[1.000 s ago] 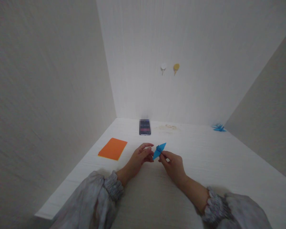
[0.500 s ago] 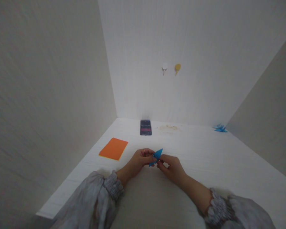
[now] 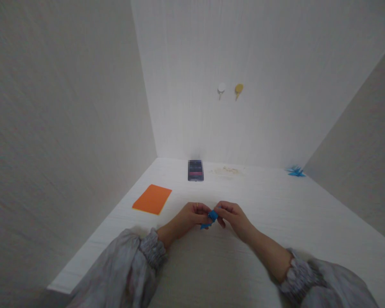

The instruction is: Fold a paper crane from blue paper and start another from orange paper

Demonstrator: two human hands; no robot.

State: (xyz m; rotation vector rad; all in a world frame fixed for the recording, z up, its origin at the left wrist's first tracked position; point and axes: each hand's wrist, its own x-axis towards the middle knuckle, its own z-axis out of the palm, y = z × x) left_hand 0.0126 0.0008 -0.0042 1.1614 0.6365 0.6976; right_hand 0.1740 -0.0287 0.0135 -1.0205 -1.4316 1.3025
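A small folded piece of blue origami paper is held between my two hands, low over the white table. My left hand pinches its left side, with thumb and fingers closed on it and a ring showing on one finger. My right hand has its thumb and fingertips closed on the upper right part of the paper. One blue corner points down and left below my left thumb. The fingers hide part of the folds.
An orange stack of square paper lies to the left. A phone leans near the back wall. Blue folded paper pieces sit in the far right corner. Two hooks, one white and one yellow, are on the wall.
The upper blue point that stood up between my hands is now bent down. My right hand has moved up onto the top of the paper, while my left keeps its hold.
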